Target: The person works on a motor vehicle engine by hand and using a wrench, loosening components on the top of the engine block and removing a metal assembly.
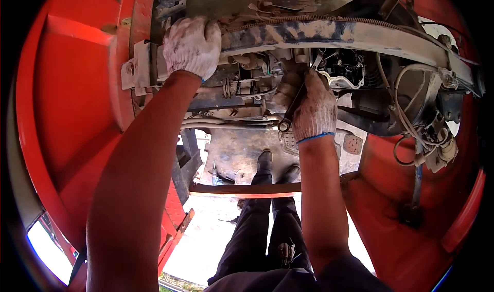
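Hands (192, 46) (316, 106) curled, right gripping wrench (295, 106), left beam (288, 36)

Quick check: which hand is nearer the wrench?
Right. The right hand holds the wrench; the left hand is off to its left, at the left end of the dusty beam.

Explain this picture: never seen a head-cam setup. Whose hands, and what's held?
No robot here: these are a person's own gloved hands, seen from above by a head-worn fisheye camera, which bends straight edges. The left hand is on the left end of a worn metal beam; its fingertips are hidden. The right hand holds a wrench below the beam. Around them are pale pipes, loose cables and red panels. Lower down show the person's shoes.
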`<state>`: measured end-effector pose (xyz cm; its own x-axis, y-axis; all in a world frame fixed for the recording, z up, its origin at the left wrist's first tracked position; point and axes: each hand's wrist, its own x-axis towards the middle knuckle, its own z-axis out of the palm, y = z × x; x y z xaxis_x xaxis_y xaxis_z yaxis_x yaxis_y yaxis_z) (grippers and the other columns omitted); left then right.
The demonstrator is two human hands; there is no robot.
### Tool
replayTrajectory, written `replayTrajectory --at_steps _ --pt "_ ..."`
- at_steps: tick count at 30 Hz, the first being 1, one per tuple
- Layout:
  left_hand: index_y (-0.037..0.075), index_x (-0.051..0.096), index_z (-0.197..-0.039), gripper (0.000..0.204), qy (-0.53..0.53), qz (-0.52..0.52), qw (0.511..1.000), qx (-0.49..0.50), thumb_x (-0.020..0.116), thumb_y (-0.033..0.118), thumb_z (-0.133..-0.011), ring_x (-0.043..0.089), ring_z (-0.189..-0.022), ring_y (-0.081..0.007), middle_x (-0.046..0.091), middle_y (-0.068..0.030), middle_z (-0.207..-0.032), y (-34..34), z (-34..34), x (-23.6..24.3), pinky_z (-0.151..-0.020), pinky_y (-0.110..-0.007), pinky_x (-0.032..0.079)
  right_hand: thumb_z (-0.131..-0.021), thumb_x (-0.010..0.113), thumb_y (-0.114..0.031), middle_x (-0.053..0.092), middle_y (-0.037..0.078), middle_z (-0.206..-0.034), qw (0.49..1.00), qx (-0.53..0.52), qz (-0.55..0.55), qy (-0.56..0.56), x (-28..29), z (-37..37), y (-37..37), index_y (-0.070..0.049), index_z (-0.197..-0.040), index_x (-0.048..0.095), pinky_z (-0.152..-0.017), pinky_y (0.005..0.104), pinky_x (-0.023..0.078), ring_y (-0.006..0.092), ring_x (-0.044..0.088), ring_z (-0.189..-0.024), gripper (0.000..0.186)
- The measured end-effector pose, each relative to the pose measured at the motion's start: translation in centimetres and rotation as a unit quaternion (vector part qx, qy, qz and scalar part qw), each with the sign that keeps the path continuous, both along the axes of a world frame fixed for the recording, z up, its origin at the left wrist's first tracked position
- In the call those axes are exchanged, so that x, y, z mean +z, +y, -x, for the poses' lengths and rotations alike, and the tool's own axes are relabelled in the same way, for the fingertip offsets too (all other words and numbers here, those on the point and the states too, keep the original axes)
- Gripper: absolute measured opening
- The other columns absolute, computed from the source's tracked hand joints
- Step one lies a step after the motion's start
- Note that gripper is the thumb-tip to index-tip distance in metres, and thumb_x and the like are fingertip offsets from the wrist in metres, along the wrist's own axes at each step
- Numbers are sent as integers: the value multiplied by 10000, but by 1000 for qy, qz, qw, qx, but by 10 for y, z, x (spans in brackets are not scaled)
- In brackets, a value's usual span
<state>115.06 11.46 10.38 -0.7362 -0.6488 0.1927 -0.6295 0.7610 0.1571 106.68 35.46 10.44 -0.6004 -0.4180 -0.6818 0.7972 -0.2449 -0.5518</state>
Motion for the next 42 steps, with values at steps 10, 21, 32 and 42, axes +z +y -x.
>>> replayTrajectory --at_steps 10,21,32,42 --pt "78 734 -1142 397 3 -14 1000 16 522 386 -1010 611 -1216 -370 708 -160 -1223 5 1 4 -1075 -514 462 -1064 537 -286 624 37 -747 986 167 -22 6 15 47 47 -61 -1104 681 -478 270 402 98 530 -565 270" --pt "58 720 -1198 397 -7 16 1000 17 549 361 -1007 628 -1197 -401 704 -190 -1248 7 0 3 -1064 -485 477 -1074 557 -265 590 18 -689 942 229 -184 165 19 54 61 -25 -1146 680 -475 260 380 87 503 -526 279" --pt "83 728 -1176 388 -17 -18 999 24 526 372 -1014 612 -1219 -367 704 -164 -1229 7 4 7 -1068 -511 465 -1080 511 -246 740 128 -908 996 54 -42 56 6 10 18 -10 -1203 654 -529 313 565 182 667 -633 302" --pt "62 719 -1208 372 -5 3 1000 12 549 329 -1013 623 -1190 -401 703 -191 -1228 7 3 6 -1049 -499 482 -1103 431 -219 747 171 -1068 988 -135 80 -18 1 -14 -52 -43 -1223 628 -729 417 661 280 736 -813 290"
